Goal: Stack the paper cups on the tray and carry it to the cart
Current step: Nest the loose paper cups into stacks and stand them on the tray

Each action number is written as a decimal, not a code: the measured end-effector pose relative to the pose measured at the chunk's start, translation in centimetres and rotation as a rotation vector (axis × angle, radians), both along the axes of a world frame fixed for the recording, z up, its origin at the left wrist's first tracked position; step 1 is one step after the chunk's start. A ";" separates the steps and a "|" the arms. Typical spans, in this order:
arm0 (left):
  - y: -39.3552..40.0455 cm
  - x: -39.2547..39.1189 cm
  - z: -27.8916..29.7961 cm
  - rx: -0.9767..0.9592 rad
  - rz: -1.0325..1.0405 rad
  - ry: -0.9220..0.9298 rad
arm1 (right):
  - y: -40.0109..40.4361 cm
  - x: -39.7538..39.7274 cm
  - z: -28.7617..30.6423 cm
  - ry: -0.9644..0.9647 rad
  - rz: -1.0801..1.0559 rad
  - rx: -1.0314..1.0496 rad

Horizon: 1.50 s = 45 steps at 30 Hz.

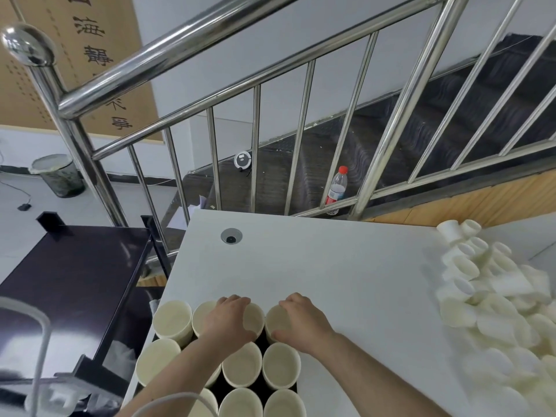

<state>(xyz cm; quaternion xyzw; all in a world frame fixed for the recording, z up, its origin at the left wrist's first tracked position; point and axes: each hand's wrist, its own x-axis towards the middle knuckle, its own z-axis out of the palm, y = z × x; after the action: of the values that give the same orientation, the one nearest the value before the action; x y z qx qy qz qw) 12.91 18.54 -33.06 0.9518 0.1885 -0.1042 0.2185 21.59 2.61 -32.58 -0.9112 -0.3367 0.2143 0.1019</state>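
Now both hands sit on the back-row cups, lower centre: left hand & right hand each curl over a cup. Tray is dark underneath. Should seat rims level w/o crushing.

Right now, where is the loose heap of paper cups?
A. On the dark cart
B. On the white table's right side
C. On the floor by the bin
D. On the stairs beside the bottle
B: the heap lies on the right of the table, away from both hands and the tray.
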 end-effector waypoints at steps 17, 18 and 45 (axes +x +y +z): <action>-9.4 2.4 5.3 -0.032 0.038 -0.160 | -10.2 2.6 5.5 -0.090 0.013 0.131; -10.7 2.8 5.5 -0.040 0.035 -0.175 | -11.6 2.9 5.9 -0.097 0.002 0.130; -36.7 22.0 3.9 -0.161 -0.172 -0.236 | -42.1 18.9 4.9 -0.203 -0.368 -0.011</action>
<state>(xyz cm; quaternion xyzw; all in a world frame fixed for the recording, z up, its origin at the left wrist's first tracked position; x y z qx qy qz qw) 34.93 -18.13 -29.13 0.9495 0.0703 -0.0248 0.3048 40.48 -39.48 -27.64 -0.9748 -0.1721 0.1012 0.0999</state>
